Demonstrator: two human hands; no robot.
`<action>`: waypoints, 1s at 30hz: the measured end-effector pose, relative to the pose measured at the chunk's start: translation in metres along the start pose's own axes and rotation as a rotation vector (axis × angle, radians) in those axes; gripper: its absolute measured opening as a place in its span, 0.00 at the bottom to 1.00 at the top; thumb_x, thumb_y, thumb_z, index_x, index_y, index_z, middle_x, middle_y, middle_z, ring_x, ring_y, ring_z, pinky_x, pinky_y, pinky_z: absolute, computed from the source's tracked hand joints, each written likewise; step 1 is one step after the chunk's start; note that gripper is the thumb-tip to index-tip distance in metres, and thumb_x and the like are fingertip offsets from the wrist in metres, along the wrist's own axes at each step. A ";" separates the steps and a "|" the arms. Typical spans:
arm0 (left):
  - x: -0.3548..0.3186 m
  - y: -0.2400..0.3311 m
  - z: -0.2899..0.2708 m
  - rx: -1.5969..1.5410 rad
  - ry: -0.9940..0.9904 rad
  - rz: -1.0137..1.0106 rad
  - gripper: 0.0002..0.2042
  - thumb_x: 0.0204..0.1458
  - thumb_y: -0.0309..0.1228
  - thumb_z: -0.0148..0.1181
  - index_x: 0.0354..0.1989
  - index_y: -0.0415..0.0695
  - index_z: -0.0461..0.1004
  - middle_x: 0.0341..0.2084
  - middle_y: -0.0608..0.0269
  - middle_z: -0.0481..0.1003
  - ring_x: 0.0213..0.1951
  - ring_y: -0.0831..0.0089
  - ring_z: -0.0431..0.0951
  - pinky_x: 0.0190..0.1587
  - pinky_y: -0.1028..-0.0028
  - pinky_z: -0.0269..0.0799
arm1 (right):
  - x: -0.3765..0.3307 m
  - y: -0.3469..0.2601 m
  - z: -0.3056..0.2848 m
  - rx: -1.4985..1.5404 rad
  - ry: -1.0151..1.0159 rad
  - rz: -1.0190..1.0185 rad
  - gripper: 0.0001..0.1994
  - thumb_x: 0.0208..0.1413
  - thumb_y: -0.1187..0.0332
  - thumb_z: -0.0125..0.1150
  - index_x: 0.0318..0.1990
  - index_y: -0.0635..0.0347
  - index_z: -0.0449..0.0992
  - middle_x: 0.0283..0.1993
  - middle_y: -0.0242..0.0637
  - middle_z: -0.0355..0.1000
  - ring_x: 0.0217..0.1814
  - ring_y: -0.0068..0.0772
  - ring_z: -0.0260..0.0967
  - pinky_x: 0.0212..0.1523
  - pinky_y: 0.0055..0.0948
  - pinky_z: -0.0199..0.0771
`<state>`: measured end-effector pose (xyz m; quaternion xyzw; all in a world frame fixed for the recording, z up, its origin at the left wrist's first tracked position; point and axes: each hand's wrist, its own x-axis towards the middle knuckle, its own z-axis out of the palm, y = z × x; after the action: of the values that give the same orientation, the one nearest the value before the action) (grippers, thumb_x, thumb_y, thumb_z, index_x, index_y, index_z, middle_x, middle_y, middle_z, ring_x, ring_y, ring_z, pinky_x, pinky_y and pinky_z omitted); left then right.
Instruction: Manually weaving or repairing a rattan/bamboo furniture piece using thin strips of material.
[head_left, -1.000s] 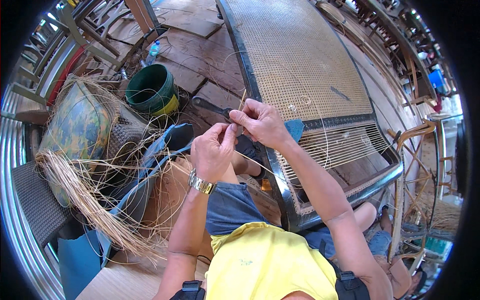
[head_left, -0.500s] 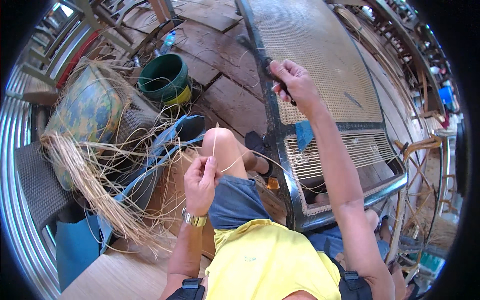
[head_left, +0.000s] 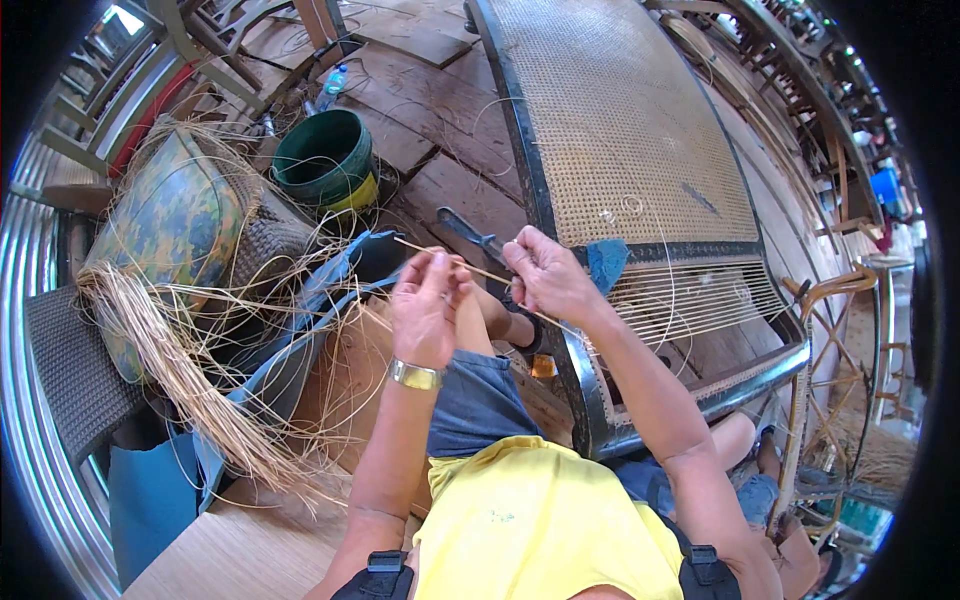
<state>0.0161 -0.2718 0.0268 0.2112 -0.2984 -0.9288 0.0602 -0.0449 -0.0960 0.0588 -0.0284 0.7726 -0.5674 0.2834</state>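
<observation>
Pinched between the fingers of my left hand [head_left: 428, 305] is a thin, pale cane strand [head_left: 483, 271], its free end sticking out up and left. The strand spans the short gap to my right hand [head_left: 547, 272], which is closed around a dark blue-grey hand tool [head_left: 466, 228]. That tool points up and left from the fist; its exact kind is partly hidden. Beside my right hand lies a black-framed seat [head_left: 588, 395] with woven cane [head_left: 640, 130] on its far part. Parallel cane strands [head_left: 690, 300] cross its nearer opening. A blue scrap [head_left: 606, 264] rests at the frame's crossbar.
Left of me lie a bundle of loose cane [head_left: 180, 380] and a camouflage-patterned cushion [head_left: 175, 225]. Beyond stand a dark green bucket [head_left: 322, 160] and a plastic bottle [head_left: 332, 86]. Wooden furniture frames [head_left: 845, 290] stand at the right. Another person's leg shows beside the frame.
My right hand has come down and left from above the woven panel, bringing the tool close to my left hand. My left hand has risen slightly, and the strand now runs between both hands.
</observation>
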 end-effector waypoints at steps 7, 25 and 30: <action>0.036 0.046 -0.032 0.292 0.088 0.280 0.04 0.60 0.28 0.61 0.40 0.42 0.75 0.32 0.62 0.79 0.28 0.78 0.78 0.32 0.80 0.78 | -0.014 -0.004 -0.023 -0.035 0.013 0.040 0.12 0.70 0.59 0.49 0.38 0.58 0.67 0.22 0.30 0.70 0.17 0.14 0.61 0.19 0.19 0.62; 0.032 0.107 -0.109 2.101 0.293 0.647 0.21 0.50 0.27 0.66 0.51 0.37 0.69 0.51 0.44 0.71 0.50 0.47 0.74 0.54 0.54 0.69 | -0.096 -0.016 -0.175 -0.500 0.269 -0.067 0.13 0.68 0.60 0.53 0.36 0.60 0.68 0.20 0.31 0.68 0.18 0.18 0.62 0.21 0.24 0.61; -0.008 0.043 0.058 1.534 -0.469 0.846 0.19 0.55 0.27 0.62 0.55 0.35 0.70 0.51 0.46 0.74 0.58 0.52 0.71 0.62 0.63 0.63 | -0.088 -0.020 -0.167 -0.806 0.308 -0.256 0.12 0.67 0.62 0.53 0.38 0.63 0.67 0.23 0.41 0.68 0.23 0.38 0.67 0.26 0.36 0.65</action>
<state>-0.0023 -0.2736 0.0971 -0.1286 -0.8926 -0.3944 0.1766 -0.0557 0.0730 0.1450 -0.1472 0.9553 -0.2494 0.0588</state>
